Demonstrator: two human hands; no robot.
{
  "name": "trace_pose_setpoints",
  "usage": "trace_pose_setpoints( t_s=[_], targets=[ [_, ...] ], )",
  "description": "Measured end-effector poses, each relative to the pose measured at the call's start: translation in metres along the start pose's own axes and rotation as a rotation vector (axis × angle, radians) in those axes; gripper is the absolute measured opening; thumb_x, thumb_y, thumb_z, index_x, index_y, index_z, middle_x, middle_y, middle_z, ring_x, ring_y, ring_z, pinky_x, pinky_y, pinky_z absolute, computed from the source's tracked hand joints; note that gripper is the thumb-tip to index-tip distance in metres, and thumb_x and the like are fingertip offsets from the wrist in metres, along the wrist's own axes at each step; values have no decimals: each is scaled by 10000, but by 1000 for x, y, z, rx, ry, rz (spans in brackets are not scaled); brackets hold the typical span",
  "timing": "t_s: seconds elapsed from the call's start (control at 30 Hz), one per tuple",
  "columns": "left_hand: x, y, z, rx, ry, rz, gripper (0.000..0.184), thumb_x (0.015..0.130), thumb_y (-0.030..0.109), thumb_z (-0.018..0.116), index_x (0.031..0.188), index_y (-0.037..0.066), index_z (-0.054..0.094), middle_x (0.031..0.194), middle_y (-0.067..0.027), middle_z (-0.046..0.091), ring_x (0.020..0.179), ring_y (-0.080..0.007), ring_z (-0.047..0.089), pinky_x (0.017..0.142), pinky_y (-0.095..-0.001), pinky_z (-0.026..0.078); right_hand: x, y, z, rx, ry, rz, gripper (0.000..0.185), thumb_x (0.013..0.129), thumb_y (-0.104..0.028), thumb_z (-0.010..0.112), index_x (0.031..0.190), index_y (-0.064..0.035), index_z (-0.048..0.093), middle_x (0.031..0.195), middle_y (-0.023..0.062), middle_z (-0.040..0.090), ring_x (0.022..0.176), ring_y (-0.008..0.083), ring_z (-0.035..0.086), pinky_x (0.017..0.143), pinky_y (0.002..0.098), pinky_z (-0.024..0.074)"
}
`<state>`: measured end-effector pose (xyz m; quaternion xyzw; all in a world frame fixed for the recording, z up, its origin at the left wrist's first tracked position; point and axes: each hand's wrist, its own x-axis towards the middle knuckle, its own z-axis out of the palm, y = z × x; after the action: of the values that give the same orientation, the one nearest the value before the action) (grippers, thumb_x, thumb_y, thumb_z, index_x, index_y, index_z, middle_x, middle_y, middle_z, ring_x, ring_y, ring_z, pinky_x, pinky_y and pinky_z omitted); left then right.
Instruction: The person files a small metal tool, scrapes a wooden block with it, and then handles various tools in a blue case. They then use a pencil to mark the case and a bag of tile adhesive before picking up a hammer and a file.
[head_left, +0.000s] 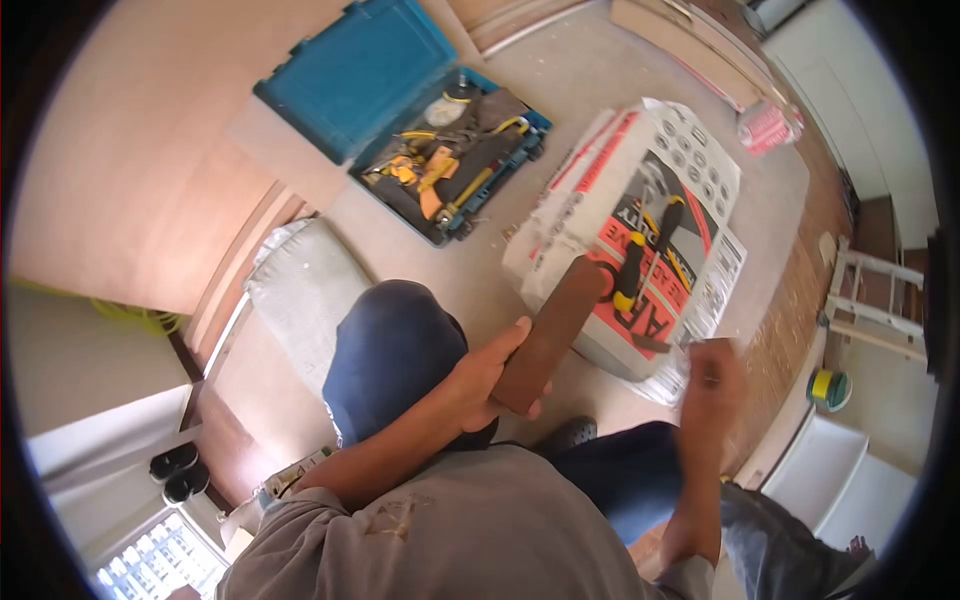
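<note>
My left hand [478, 388] is wrapped around the lower end of a brown rectangular block [550, 335], which tilts up to the right over the edge of a printed bag. Off to the right, slightly blurred, my right hand [712, 382] is closed with its fingers curled; what it holds, if anything, is hidden. The bag [700, 160], white with red and black print, lies in front of me. On it rest a tool with a yellow-and-black handle [628, 272], another black-and-yellow handled tool [668, 225] and a small dark flat piece [650, 343] close to my right hand.
An open teal toolbox [425, 235] full of hand tools stands at the far left. A grey wrapped bag [310, 290] lies beside my left knee. Rightward are a metal ladder [870, 285], a green-and-yellow roll [829, 389] and a crumpled red-and-white wrapper [768, 128].
</note>
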<state>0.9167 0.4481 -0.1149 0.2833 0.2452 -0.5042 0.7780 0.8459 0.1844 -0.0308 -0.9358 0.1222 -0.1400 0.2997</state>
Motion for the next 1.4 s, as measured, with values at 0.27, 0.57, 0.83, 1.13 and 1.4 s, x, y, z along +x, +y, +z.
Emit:
trace_pose_setpoints(
  t_s=[0.27, 0.57, 0.83, 1.13, 1.4],
  targets=[
    [-81, 155, 1, 665, 195, 690, 724, 949, 718, 485, 1190, 44, 588, 805, -103, 653, 598, -196, 646, 525, -299, 528, 21, -5, -17, 763, 171, 200, 153, 987, -73, 637, 904, -74, 509, 761, 19, 544, 508, 55, 432, 449, 203, 351],
    [94, 410, -129, 1776, 604, 839, 589, 914, 587, 635, 1128, 39, 667, 880, -145, 699, 780, -265, 691, 688, -374, 539, -2, 8, -48, 908, 288, 292, 149, 1001, -122, 641, 1025, -98, 496, 785, 25, 521, 514, 66, 437, 474, 196, 379],
    [197, 427, -194, 2073, 768, 748, 648, 907, 610, 598, 1268, 75, 648, 1154, -204, 703, 1112, -399, 646, 939, -500, 500, -41, 35, -84, 745, 459, 423, 138, 1012, -148, 629, 1055, -103, 506, 782, 18, 493, 501, 61, 416, 463, 200, 392],
    [259, 427, -219, 2236, 625, 774, 464, 1015, 425, 517, 1349, 105, 555, 1235, -209, 672, 1149, -411, 627, 949, -505, 502, -38, 16, -85, 577, 536, 680, 126, 971, -117, 645, 1078, -75, 593, 794, -5, 565, 567, 67, 472, 492, 220, 404],
    [302, 434, -289, 2559, 515, 974, 170, 911, 147, 601, 1022, 55, 691, 971, -201, 706, 928, -402, 688, 840, -505, 544, -36, 25, -71, 756, 398, 623, 101, 994, -127, 652, 982, -99, 555, 784, 9, 543, 586, 84, 481, 528, 228, 417]
  ],
)
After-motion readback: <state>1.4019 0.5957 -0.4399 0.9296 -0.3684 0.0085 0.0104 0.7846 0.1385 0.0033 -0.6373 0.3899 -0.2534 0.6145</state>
